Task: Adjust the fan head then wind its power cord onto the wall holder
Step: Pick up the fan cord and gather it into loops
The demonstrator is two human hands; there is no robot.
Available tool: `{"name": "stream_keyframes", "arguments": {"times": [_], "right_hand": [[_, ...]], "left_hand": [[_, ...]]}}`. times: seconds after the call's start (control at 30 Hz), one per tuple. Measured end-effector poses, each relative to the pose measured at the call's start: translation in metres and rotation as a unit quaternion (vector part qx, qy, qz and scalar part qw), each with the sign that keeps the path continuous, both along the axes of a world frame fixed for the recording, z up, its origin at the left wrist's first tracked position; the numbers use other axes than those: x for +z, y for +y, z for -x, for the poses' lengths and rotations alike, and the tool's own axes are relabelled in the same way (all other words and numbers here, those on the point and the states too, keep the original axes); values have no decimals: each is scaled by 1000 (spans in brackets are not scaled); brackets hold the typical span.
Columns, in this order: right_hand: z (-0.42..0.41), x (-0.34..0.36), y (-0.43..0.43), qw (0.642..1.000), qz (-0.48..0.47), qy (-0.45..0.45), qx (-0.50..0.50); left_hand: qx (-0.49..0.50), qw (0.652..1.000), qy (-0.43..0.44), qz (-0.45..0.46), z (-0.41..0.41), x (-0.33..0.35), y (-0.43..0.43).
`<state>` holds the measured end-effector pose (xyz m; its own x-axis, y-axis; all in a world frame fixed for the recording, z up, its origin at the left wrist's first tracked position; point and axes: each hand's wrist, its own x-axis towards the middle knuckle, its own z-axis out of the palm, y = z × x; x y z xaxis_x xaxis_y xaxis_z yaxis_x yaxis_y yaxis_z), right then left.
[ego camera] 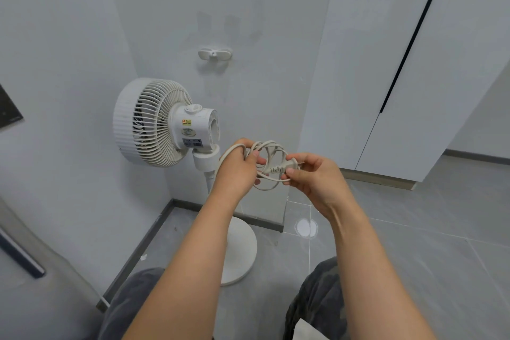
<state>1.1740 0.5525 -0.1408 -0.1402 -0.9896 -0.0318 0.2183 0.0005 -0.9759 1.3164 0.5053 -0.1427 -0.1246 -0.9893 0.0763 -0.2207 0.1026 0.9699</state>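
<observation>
Corner of a pale grey room, seen looking down from head height.

- White pedestal fan (197,130) stands in the corner on a round white base (242,251). A slim pole rises from the base to the motor housing.
- Fan head (146,121) is round, with a ribbed off-white plastic grille. It is turned left, facing the left wall, so its back grille is toward the camera.
- Off-white power cord (271,146) is gathered in loose loops in front of the fan's neck, held between the two hands.
- Left hand (237,167) has its fingers curled round the bundle of loops. One strand passes over the back of the hand.
- Right hand (313,178) pinches the flat off-white plug (283,169) at the cord's end between thumb and fingertips.
- The hands are close together, not touching, and linked only by the coil.
- White plastic wall holder (215,54), two rounded wings on a short stem, is fixed to the wall above the fan and the hands. It is well apart from the cord, which is not yet on it.

Surroundings:
- Grey tiled floor (414,243) with dark skirting along the walls.
- Tall white cupboard doors (455,63) to the right, with a black vertical line between them.
- Dark panel (8,110) at the left edge.
- Knees in grey trousers (320,298) at the bottom of the view.
</observation>
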Motion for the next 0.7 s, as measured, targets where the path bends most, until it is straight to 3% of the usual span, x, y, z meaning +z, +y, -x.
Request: {"name": "stream_keyframes", "arguments": {"times": [0.07,0.17,0.23,0.33,0.37,0.43,0.53,0.63,0.7], "right_hand": [[-2,0,0,999,4,41,-17],[-2,2,-1,973,-2,228,-36],[-3,3,-2,929,-13,366,-48],[-5,1,-6,816,-8,577,-38],[-5,-1,-7,793,3,608,-37],[-6,-5,-9,802,16,595,-48],[-4,-9,-8,854,29,514,-76],[2,-9,-4,935,30,344,-76],[6,-9,-3,970,38,232,-57]], "left_hand": [[-7,999,43,-22,-1,2,0],[5,996,80,-41,-2,3,2],[12,995,88,-47,-1,2,3],[11,995,81,-49,1,1,3],[11,996,71,-43,1,1,3],[11,997,66,-34,1,3,2],[9,999,50,-16,-2,5,-1],[-10,998,53,-17,-4,4,-2],[-29,999,38,-19,-4,1,-3]]}}
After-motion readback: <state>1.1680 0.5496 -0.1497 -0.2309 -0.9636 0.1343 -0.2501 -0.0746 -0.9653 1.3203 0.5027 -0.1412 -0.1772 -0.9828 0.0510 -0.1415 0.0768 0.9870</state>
